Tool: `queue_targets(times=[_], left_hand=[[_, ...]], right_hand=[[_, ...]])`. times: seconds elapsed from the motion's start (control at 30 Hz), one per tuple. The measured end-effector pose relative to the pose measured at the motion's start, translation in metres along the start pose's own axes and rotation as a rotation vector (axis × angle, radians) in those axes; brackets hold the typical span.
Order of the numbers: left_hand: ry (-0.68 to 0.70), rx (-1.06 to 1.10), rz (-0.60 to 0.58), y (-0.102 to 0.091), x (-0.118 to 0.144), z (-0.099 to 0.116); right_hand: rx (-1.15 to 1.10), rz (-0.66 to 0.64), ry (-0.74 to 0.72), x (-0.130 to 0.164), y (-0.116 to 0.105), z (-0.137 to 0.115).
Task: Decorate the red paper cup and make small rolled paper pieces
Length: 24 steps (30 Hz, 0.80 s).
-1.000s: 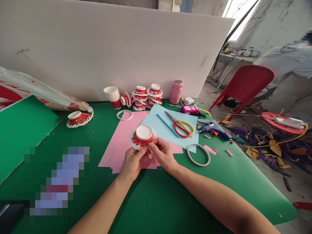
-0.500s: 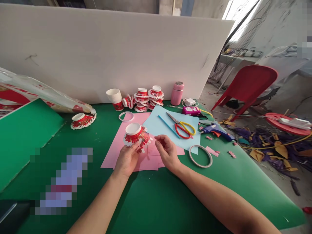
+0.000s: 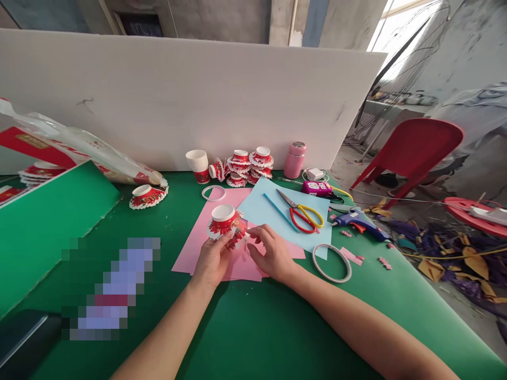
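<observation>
My left hand (image 3: 214, 259) is closed on a red paper cup (image 3: 223, 214) whose wall is cut into strips that fan outward, its white base facing up. Above the pink paper (image 3: 190, 250), it tilts slightly toward me. At the fan's right edge, the fingertips of my right hand (image 3: 273, 253) touch a strip, thumb and forefinger a little apart. Light blue paper (image 3: 253, 203) lies just beyond, with scissors (image 3: 303, 215) with red and yellow handles and a blue pencil-like stick (image 3: 281, 212) on it.
Several fringed cups (image 3: 240, 164) are piled at the back beside stacked paper cups (image 3: 197, 161) and a pink flask (image 3: 295, 160). Another fringed cup (image 3: 148, 196) sits left. Tape rolls (image 3: 331, 277), a glue gun (image 3: 360, 221) and pink scraps (image 3: 384, 263) lie right. A white board (image 3: 178, 105) closes the back.
My right hand has moved left, its fingertips now meeting the cup's strips. The cup stays in my left hand. The whole view has shifted slightly.
</observation>
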<state>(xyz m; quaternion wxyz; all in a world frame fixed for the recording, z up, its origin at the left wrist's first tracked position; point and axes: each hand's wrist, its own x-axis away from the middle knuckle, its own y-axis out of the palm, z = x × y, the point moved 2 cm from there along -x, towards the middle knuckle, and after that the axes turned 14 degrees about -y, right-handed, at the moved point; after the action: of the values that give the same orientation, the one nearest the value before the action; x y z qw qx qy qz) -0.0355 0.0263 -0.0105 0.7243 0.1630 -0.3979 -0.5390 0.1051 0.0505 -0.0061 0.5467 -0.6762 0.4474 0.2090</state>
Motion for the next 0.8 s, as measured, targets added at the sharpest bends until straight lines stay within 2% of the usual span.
queue_targets(times=[0.13, 0.4, 0.67, 0.8], left_hand=[[-0.008, -0.026, -0.044, 0.0, 0.001, -0.003], [-0.048, -0.077, -0.071, 0.008, 0.007, -0.006], [-0.049, -0.122, -0.12, 0.008, 0.008, -0.01], [-0.046, -0.148, -0.125, 0.004, 0.006, -0.013]], right_hand=[[0.131, -0.039, -0.154, 0.007, 0.0, 0.002], [0.249, -0.025, -0.223, 0.002, -0.009, -0.001], [0.165, 0.061, -0.157, 0.003, -0.013, 0.0], [0.058, 0.075, -0.075, 0.002, -0.014, 0.002]])
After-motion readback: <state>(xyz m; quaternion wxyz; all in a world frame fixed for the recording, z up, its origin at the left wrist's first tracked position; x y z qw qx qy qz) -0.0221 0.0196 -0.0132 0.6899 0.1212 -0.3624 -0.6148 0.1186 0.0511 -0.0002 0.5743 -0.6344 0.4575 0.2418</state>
